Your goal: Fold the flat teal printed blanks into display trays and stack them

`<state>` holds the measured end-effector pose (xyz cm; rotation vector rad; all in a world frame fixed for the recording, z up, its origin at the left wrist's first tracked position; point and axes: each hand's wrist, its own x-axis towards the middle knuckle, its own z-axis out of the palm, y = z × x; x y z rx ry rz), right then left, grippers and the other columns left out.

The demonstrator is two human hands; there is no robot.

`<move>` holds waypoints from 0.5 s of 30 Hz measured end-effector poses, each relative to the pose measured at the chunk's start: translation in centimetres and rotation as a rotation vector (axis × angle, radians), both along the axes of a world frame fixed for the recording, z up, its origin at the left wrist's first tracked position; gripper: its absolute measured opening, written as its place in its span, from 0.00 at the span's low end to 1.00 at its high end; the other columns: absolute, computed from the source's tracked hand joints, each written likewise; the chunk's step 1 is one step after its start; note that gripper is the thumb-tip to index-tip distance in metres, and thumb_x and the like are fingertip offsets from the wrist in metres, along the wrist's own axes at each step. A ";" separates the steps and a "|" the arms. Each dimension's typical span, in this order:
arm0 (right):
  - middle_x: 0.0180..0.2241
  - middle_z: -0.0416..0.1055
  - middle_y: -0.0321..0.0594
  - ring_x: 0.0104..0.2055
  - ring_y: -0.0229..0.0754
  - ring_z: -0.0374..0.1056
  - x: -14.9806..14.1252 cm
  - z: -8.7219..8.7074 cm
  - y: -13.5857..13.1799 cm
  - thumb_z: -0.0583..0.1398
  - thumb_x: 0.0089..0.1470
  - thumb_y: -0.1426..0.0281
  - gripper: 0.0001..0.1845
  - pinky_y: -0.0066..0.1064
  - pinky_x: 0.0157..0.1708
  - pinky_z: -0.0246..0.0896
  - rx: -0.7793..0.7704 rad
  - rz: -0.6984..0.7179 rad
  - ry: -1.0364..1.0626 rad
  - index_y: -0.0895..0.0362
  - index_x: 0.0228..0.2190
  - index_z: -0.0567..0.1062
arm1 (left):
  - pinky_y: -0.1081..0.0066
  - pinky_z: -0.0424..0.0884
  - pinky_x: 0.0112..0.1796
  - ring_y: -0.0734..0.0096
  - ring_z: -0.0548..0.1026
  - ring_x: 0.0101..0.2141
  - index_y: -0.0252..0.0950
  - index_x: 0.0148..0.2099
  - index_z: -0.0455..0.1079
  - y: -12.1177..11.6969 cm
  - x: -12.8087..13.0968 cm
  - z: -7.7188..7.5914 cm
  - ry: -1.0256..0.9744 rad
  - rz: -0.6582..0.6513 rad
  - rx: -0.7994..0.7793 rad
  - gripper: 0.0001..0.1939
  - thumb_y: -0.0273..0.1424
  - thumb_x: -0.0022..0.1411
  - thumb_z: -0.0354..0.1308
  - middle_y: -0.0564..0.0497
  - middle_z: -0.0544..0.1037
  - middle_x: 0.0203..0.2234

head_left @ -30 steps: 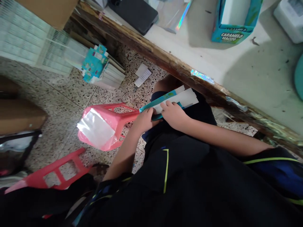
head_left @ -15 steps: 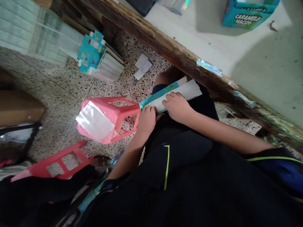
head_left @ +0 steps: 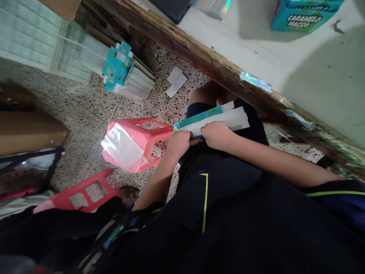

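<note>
A partly folded cardboard carton (head_left: 211,121) lies over my lap, turquoise with green spots on its printed face and plain pale grey on the other. Its end flaps stick out at the right. My left hand (head_left: 180,144) is closed on the carton's left end, thumb stretched along the near edge. Further right, my right hand (head_left: 216,134) is curled on the near edge, knuckles up, its fingertips tucked out of sight. On the table at the upper right stands a made-up turquoise box (head_left: 302,21) lettered "CARAMELO MACEO".
A pink plastic stool (head_left: 149,139) with a clear plastic-covered sheet stands left of my lap. Flat turquoise cartons (head_left: 118,66) are stacked on the speckled floor. The worn wooden table edge (head_left: 199,53) runs beyond my knees. A brown cardboard box (head_left: 31,131) sits far left.
My right hand's fingers have gone from lying across the grey panel to curling at the carton's near edge. The whole view has shifted slightly, so things appear further right.
</note>
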<state>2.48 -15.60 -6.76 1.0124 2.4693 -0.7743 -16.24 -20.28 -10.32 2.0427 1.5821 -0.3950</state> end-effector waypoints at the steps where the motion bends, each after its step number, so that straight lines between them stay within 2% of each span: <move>1: 0.43 0.79 0.57 0.44 0.52 0.76 0.0 0.0 -0.1 0.58 0.61 0.73 0.14 0.36 0.41 0.65 -0.001 0.005 0.005 0.64 0.43 0.80 | 0.63 0.65 0.36 0.56 0.77 0.35 0.36 0.33 0.74 0.0 -0.1 0.0 0.000 0.000 -0.001 0.28 0.54 0.70 0.50 0.41 0.79 0.31; 4: 0.43 0.79 0.57 0.44 0.52 0.76 0.0 -0.2 0.0 0.57 0.61 0.74 0.14 0.36 0.41 0.65 0.001 0.017 0.017 0.64 0.43 0.80 | 0.63 0.65 0.36 0.56 0.77 0.35 0.35 0.34 0.74 0.1 0.1 0.3 -0.005 0.012 0.005 0.26 0.52 0.70 0.52 0.41 0.79 0.31; 9: 0.42 0.79 0.56 0.44 0.51 0.76 -0.3 0.0 0.5 0.58 0.61 0.75 0.12 0.35 0.40 0.65 -0.019 -0.006 0.003 0.64 0.42 0.80 | 0.63 0.67 0.40 0.54 0.77 0.42 0.33 0.44 0.75 1.0 1.9 1.1 -0.047 -0.094 0.054 0.16 0.42 0.69 0.59 0.40 0.80 0.39; 12: 0.41 0.78 0.55 0.43 0.52 0.74 -0.3 0.5 0.4 0.58 0.61 0.76 0.12 0.36 0.40 0.63 0.035 -0.036 0.041 0.64 0.45 0.78 | 0.65 0.67 0.40 0.57 0.78 0.41 0.35 0.44 0.75 1.3 2.2 1.1 -0.092 -0.011 0.036 0.12 0.39 0.66 0.61 0.42 0.82 0.40; 15: 0.44 0.76 0.53 0.44 0.52 0.71 0.2 0.9 0.0 0.55 0.63 0.77 0.14 0.39 0.41 0.62 0.234 0.061 0.328 0.61 0.48 0.76 | 0.68 0.66 0.37 0.61 0.78 0.38 0.36 0.38 0.75 1.0 0.7 1.1 -0.142 0.111 0.041 0.10 0.38 0.64 0.62 0.45 0.82 0.37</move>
